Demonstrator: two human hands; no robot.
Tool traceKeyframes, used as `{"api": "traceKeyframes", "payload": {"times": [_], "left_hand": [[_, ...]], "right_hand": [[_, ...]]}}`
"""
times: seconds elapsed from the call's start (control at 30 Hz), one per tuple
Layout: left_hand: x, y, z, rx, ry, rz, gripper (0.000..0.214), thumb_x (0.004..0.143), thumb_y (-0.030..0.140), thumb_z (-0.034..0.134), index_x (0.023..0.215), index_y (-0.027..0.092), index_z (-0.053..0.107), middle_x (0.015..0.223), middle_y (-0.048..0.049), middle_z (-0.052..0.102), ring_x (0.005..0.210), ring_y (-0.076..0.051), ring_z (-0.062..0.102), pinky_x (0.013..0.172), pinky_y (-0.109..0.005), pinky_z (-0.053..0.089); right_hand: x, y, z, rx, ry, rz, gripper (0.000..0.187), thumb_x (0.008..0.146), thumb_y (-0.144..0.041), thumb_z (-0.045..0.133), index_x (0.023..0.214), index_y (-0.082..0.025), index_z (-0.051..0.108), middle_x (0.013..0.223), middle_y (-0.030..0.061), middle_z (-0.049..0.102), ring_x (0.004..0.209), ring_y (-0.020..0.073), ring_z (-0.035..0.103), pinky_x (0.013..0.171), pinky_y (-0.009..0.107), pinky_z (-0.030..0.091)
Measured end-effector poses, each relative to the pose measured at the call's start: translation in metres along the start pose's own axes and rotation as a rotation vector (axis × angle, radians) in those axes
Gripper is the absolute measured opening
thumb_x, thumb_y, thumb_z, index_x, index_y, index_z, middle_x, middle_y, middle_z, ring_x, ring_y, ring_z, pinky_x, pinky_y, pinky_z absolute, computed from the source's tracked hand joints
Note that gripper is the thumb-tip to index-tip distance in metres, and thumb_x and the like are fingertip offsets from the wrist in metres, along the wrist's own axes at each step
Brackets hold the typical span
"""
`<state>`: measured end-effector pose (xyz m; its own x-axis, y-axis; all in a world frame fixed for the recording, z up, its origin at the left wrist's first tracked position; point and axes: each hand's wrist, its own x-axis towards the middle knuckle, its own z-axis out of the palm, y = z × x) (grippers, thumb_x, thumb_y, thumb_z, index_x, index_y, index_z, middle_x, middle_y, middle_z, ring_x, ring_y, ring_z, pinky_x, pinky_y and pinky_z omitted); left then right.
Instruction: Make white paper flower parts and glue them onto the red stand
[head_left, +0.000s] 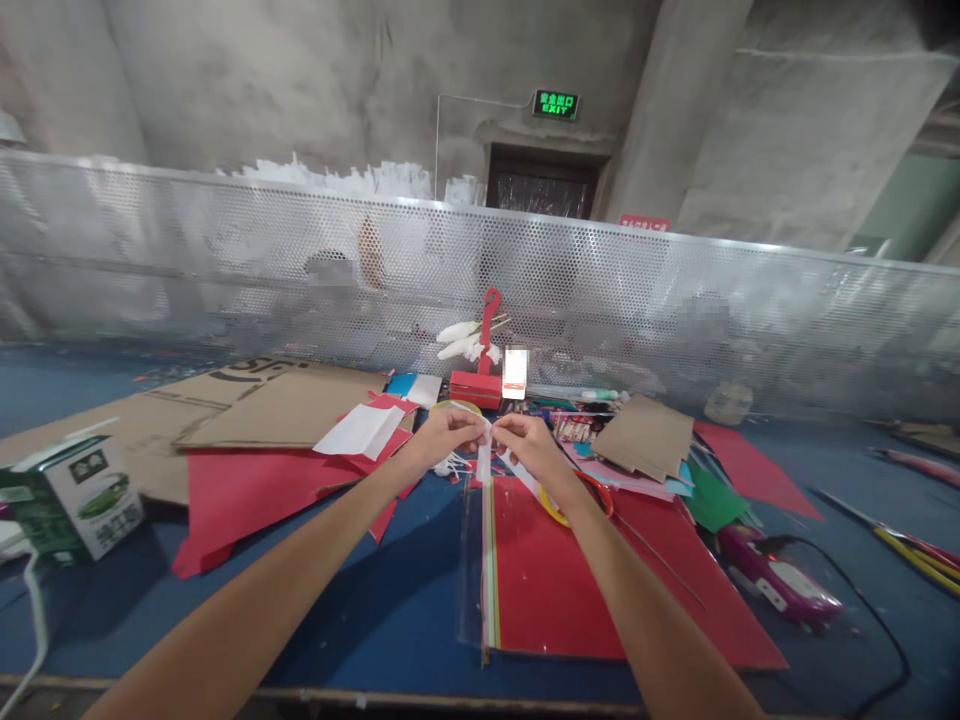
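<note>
Held up above the table, a narrow white paper strip [484, 464] hangs between my two hands. My left hand [456, 432] pinches it with thumb and forefinger, and my right hand [526, 440] pinches it close beside. Another white length slants down under my right hand; whether it is the same strip I cannot tell. Below lies a stack of red paper [555, 580], with coloured sheet edges in a clear sleeve. Scissors with red and yellow handles [555, 505] sit partly hidden beneath my right forearm. Just beyond my hands stands a red box [475, 388] with a looped strip rising from it.
Cardboard sheets [285, 405] and red paper [262, 500] cover the left side, near a green-and-white milk carton [101, 500]. To the right are cardboard pieces [649, 435], green paper [712, 495], a purple corded device [780, 580] and more scissors [892, 530]. A perforated metal screen [637, 300] closes off the back.
</note>
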<state>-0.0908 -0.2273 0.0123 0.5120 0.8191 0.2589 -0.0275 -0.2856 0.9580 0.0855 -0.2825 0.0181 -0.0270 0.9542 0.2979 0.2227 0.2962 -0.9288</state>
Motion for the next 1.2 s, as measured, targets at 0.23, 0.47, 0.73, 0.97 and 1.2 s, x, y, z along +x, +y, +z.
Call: {"api": "traceKeyframes", "payload": {"times": [0.23,0.47,0.73,0.97,1.2], "left_hand": [[-0.003,0.003,0.0,-0.008,-0.036,0.022,0.033,0.077,0.044,0.072,0.083,0.013,0.07,0.077,-0.0053,0.069,0.063,-0.011,0.06,0.064,-0.023,0.049],[-0.001,-0.003,0.0,0.148,-0.019,0.04,0.036,0.072,0.045,0.076,0.085,0.014,0.063,0.068,-0.0005,0.063,0.06,-0.012,0.057,0.06,-0.024,0.047],[0.003,-0.007,0.0,0.147,0.027,0.061,0.028,0.074,0.041,0.07,0.082,0.015,0.061,0.072,-0.0008,0.065,0.063,-0.013,0.06,0.06,-0.025,0.048],[0.007,-0.02,-0.006,0.272,-0.026,0.151,0.026,0.077,0.04,0.068,0.079,0.016,0.058,0.068,0.0008,0.059,0.06,-0.012,0.056,0.058,-0.023,0.044],[0.003,-0.014,-0.006,0.246,-0.088,0.118,0.035,0.078,0.05,0.069,0.082,0.016,0.06,0.071,0.0004,0.06,0.061,-0.012,0.056,0.059,-0.023,0.046]], "right_hand": [[0.001,0.002,-0.001,0.022,-0.004,-0.008,0.021,0.075,-0.039,0.064,0.075,-0.018,0.067,0.059,-0.0009,0.06,0.048,0.0112,0.048,0.044,0.023,0.034],[0.005,0.011,0.001,-0.059,-0.002,-0.071,0.02,0.075,-0.036,0.064,0.077,-0.017,0.069,0.065,0.0021,0.065,0.055,0.0134,0.056,0.047,0.022,0.038],[0.006,0.013,0.001,-0.094,0.011,-0.065,0.016,0.078,-0.033,0.061,0.074,-0.017,0.065,0.066,0.0015,0.065,0.057,0.0135,0.056,0.052,0.023,0.04],[0.004,0.016,0.005,-0.145,-0.053,-0.152,0.032,0.08,-0.049,0.067,0.078,-0.018,0.06,0.07,-0.0004,0.063,0.062,0.0125,0.055,0.057,0.023,0.042],[0.007,0.02,0.002,-0.107,-0.085,-0.123,0.033,0.081,-0.05,0.066,0.074,-0.018,0.06,0.066,-0.0001,0.061,0.06,0.0133,0.055,0.054,0.023,0.042]]}}
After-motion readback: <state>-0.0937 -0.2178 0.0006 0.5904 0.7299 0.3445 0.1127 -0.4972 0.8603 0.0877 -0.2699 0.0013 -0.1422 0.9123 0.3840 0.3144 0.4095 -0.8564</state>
